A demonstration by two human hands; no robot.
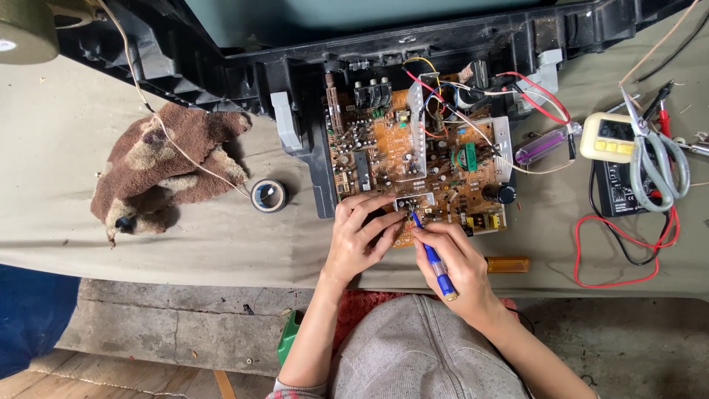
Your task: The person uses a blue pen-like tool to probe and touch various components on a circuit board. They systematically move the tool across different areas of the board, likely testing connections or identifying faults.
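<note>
nearest to me, my right hand (456, 262) is closed around a blue pen-shaped tool (432, 255), pinching it like a pencil, its tip down on the near edge of the orange circuit board (413, 159). my left hand (360, 236) sits just beside it on the left, fingers curled and pressed onto the same near edge of the board, touching a small silver part there; i cannot tell whether it grips anything. just right of my right hand a small orange bar-shaped piece (507, 264) lies on the table (66, 133).

well to the left of my left hand a roll of dark tape (269, 195) rests flat, and beyond it a crumpled brown cloth (166, 166). well to the right of my right hand a red wire (624, 244) loops, leading up to a black meter (619, 188) with grey-handled scissors (657, 166) lying across it, next to a yellowish handheld device (607, 137).

past both hands the board fills with components and coloured wires, seated in a black plastic chassis (236, 70) at the far side.
</note>
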